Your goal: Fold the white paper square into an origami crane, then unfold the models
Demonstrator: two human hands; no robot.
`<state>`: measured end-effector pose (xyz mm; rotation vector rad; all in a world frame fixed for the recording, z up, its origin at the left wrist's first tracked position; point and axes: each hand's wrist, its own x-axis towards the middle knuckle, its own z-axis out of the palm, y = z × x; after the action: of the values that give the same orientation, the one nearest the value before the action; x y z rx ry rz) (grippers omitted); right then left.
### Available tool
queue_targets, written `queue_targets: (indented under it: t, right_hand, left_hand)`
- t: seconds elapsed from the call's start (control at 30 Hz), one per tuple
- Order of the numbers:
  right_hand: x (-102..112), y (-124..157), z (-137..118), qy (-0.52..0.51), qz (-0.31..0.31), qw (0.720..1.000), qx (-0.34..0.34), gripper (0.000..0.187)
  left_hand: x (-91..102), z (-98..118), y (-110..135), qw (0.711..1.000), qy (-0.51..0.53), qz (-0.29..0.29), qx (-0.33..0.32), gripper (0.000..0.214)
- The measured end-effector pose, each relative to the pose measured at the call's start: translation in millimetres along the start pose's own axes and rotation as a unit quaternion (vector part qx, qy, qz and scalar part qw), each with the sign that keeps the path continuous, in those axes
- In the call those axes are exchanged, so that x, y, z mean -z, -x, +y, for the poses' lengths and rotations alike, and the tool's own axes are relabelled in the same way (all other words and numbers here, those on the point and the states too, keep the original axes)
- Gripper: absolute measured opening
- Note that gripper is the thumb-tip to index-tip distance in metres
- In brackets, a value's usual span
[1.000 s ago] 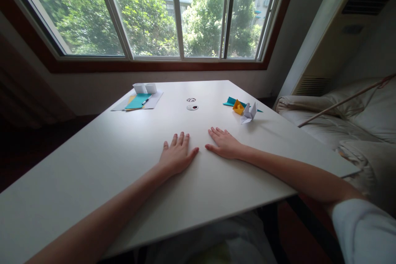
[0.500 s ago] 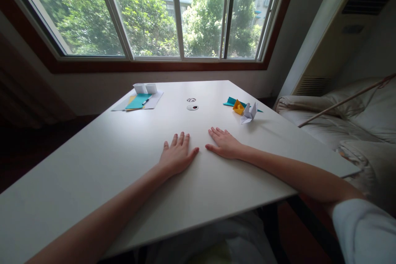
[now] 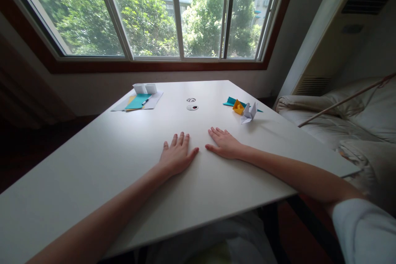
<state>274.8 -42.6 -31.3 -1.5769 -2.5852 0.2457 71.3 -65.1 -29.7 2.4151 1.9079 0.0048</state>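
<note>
My left hand (image 3: 175,154) lies palm down on the white table (image 3: 93,165), fingers spread and nothing in it. Flat on the same surface, my right hand (image 3: 224,143) has its fingers stretched out and its thumb apart, also holding nothing. A small gap separates the two thumbs. Beyond my right hand stand a white folded paper bird (image 3: 249,113), a yellow paper boat (image 3: 238,107) and a teal paper plane (image 3: 231,101). Two round stickers or discs, an upper disc (image 3: 191,100) and a lower disc (image 3: 192,107), lie past my hands near the middle.
At the far left are teal paper (image 3: 137,102) on yellow and white sheets, a marker (image 3: 146,101) and two small white containers (image 3: 144,88). A window (image 3: 148,16) is behind the table. A pale sofa (image 3: 328,119) with a stick (image 3: 340,105) stands to the right.
</note>
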Motion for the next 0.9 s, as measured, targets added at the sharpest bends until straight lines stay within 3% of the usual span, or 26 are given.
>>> queue_targets:
  t: [0.9]
  right_hand:
    - [-0.6, 0.1, 0.1, 0.003, 0.003, 1.000, 0.002, 0.081]
  left_hand:
    - [0.8, 0.6, 0.8, 1.000, 0.004, 0.005, -0.002, 0.074]
